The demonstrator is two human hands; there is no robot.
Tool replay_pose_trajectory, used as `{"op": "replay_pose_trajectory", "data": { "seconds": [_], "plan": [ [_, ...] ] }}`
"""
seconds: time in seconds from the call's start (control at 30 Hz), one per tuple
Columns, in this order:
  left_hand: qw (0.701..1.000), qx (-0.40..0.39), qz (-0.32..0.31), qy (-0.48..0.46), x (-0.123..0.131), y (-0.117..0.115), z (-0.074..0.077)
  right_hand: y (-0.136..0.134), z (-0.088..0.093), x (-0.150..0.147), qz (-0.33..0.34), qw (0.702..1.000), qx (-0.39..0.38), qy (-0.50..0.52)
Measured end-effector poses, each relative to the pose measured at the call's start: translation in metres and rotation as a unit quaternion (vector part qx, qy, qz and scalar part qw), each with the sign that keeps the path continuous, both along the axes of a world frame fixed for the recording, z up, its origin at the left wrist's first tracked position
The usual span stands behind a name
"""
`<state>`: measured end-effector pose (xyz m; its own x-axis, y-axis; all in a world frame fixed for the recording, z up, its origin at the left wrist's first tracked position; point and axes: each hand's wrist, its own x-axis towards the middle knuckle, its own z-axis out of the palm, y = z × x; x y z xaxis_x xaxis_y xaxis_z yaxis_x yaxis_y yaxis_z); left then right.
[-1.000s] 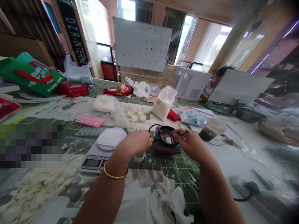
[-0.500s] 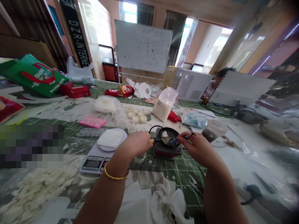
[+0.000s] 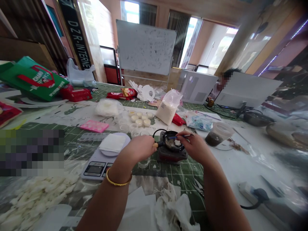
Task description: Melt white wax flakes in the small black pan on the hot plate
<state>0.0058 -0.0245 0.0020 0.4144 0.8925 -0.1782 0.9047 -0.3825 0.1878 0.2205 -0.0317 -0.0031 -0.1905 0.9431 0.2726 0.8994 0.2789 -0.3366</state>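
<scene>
A small black frying pan (image 3: 171, 132) rests on a compact electric hotplate (image 3: 171, 158) in the middle of the table. My left hand (image 3: 141, 147) is closed around the pan's wood-tipped handle. In the pan lies a white lump (image 3: 177, 142) with some clear, shiny melt around it. My right hand (image 3: 196, 146) pinches a thin blue stick-like tool (image 3: 172, 137) that reaches across the pan, its tip near the lump. Whether the tip touches the lump I cannot tell. Just left of the hotplate, a clear cup (image 3: 143, 163) stands partly under my left hand.
A kitchen scale (image 3: 93, 168) with white sheets (image 3: 112, 142) is at left, with white flakes (image 3: 43, 194) in front. Several cream-filled cups (image 3: 139, 122) and a bag of white granules (image 3: 167, 110) stand behind. Right: a tub of dark contents (image 3: 218, 134), scissors (image 3: 198, 187), a power strip (image 3: 251, 195). A person sits behind a monitor.
The white lump has shifted from the left part of the pan to the right. My right hand has moved slightly up and left with the blue tool; my left hand keeps the handle.
</scene>
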Motion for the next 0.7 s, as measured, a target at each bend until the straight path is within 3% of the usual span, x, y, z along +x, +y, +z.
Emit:
{"op": "replay_pose_trajectory", "data": {
  "seconds": [0.1, 0.23, 0.4, 0.53, 0.7],
  "plan": [
    [1.0, -0.004, -0.004, -0.001, 0.0, 0.0, 0.0, 0.001, 0.001, 0.006, -0.047, 0.998, 0.012, -0.027],
    [1.0, 0.001, -0.005, -0.003, -0.002, 0.0, -0.002, -0.006, 0.005, 0.008, 0.004, 1.0, -0.016, -0.018],
    [1.0, 0.01, -0.007, -0.001, -0.001, 0.0, -0.002, -0.012, 0.008, 0.004, -0.016, 0.998, -0.009, -0.052],
    [1.0, 0.01, -0.002, 0.002, 0.0, -0.001, 0.0, -0.012, 0.007, 0.0, 0.05, 0.998, -0.033, -0.001],
    [1.0, 0.002, -0.005, 0.0, 0.0, 0.0, 0.001, -0.005, 0.005, 0.006, -0.023, 1.0, 0.007, 0.006]
  ]
}}
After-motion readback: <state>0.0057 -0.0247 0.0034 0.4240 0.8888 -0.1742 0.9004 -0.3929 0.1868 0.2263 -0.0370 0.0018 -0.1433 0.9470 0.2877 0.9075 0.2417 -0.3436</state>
